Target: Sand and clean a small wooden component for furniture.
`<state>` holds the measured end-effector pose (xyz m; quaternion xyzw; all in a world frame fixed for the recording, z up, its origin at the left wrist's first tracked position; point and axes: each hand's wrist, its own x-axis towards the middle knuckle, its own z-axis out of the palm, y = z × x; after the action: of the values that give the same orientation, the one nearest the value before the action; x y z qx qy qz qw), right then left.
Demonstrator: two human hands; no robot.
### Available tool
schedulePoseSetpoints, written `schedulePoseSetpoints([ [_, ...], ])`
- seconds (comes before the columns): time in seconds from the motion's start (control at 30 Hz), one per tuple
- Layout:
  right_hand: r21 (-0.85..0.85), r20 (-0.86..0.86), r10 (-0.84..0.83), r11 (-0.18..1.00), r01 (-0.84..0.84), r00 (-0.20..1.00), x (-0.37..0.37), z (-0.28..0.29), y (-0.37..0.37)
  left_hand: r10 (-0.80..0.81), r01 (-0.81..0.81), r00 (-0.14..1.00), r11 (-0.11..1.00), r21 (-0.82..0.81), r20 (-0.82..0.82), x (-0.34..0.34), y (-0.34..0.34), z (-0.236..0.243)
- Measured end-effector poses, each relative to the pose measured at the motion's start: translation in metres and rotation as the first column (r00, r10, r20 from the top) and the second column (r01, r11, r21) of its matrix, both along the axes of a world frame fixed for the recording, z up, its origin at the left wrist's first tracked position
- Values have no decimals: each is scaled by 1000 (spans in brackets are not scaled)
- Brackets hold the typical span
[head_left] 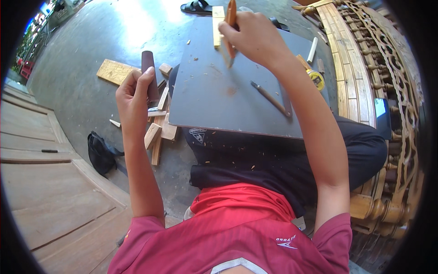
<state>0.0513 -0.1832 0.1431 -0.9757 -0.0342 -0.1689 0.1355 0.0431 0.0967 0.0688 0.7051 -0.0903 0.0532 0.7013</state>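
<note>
Ref = flat grey rectangular board (205,93).

Right hand (258,40): thumb and fingers pinching a slender orange-brown wooden stick (231,19), above the board's far part. Stick runs through the grip, narrow end up; lower end blurred, contact with the board unclear. Probably light, stiff, smooth, thin end fragile; best held mid-shaft.

Left hand (133,89): off the board's left edge, fingers curled, thumb pressed on a dark maroon-brown round-topped piece (148,64) standing up out of the grip. Material unclear; looks light. Hold low, as here.

Pale yellow wooden block (217,27): board's far edge, just left of the stick. Thin brown-handled tool (274,101): board's right half, untouched.
</note>
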Motion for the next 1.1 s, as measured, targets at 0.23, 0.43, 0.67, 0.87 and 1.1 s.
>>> schedulePoseSetpoints([
  [0.23, -111, -16, -8, 994, 6, 1000, 21, -15, 11, 9, -10, 1000, 999, -32, -5, -7, -4, 3],
  [0.43, 61, -76, 167, 985, -163, 983, 52, -28, 57, 8, -8, 1000, 996, -87, 0, -12, -7, 2],
  [0.67, 320, -342, 84, 947, 32, 936, -16, 80, 43, 19, -20, 1000, 995, -93, -4, -13, -5, 3],
  [0.87, 115, -532, 100, 992, -44, 841, -17, 38, 34, 4, -5, 1000, 996, -91, -7, -14, -7, -1],
  [1.1, 635, -100, 431, 721, -276, 897, 22, -28, 46, 79, -76, 996, 992, -100, 34, -16, -10, -3],
])
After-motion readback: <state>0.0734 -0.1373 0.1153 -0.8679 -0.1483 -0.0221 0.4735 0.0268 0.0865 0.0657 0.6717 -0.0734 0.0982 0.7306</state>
